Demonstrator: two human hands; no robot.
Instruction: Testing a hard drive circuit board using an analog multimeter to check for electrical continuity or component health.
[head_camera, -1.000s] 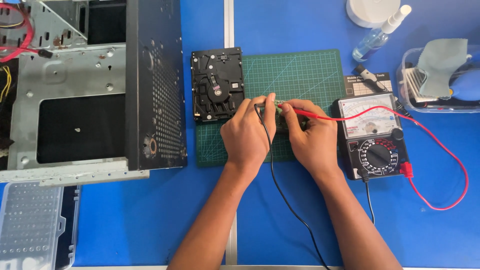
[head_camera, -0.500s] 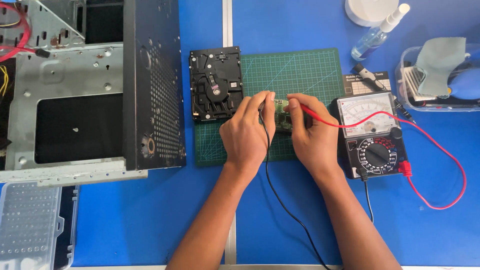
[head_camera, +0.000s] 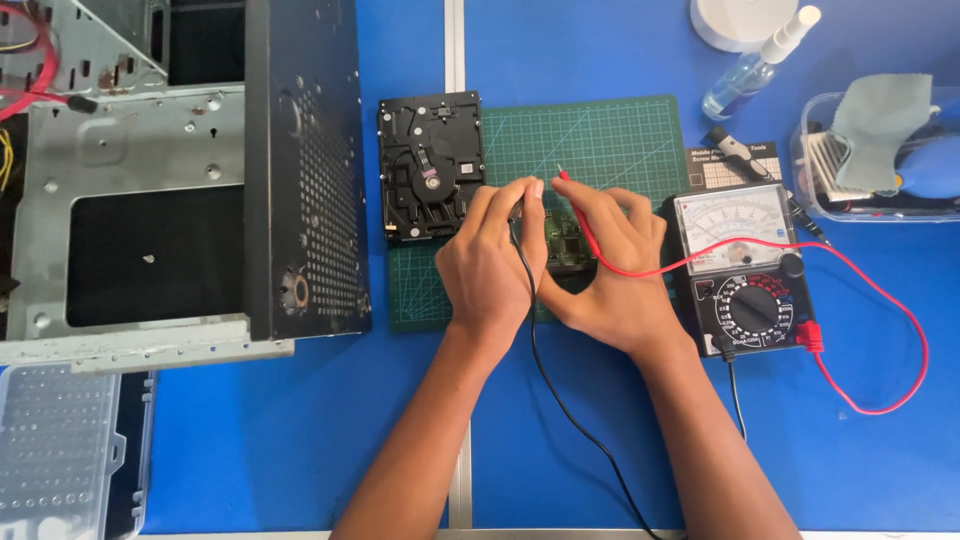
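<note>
My left hand (head_camera: 488, 268) is curled around the black probe (head_camera: 520, 215), pinching it between thumb and fingertips, with its black lead (head_camera: 560, 400) trailing down toward six o'clock between my forearms. My right hand (head_camera: 610, 270) grips the red probe (head_camera: 578, 205), whose tip sticks out toward eleven o'clock, just past my fingers. The red lead (head_camera: 860, 300) runs from that hand toward three o'clock, crosses the face of the meter and loops back to its right edge.

Between my two hands lies a small green circuit board (head_camera: 562, 240), mostly covered by my fingers; I cannot tell whether either probe tip is touching it. The board rests on the green cutting mat (head_camera: 620, 140).

At ten o'clock from my left hand a black hard drive (head_camera: 430, 165) lies partly on the mat's left edge, just beside my fingers. At three o'clock from my right hand sits the analogue multimeter (head_camera: 745, 270), close against my thumb side. Far over at nine o'clock stands the open computer case (head_camera: 200, 170). At one o'clock, well apart, are a spray bottle (head_camera: 750, 70) and a clear plastic tray (head_camera: 815, 170) holding a grey cloth (head_camera: 880, 115). A clear parts box (head_camera: 60, 450) lies at eight o'clock, on the blue table (head_camera: 300, 430).
</note>
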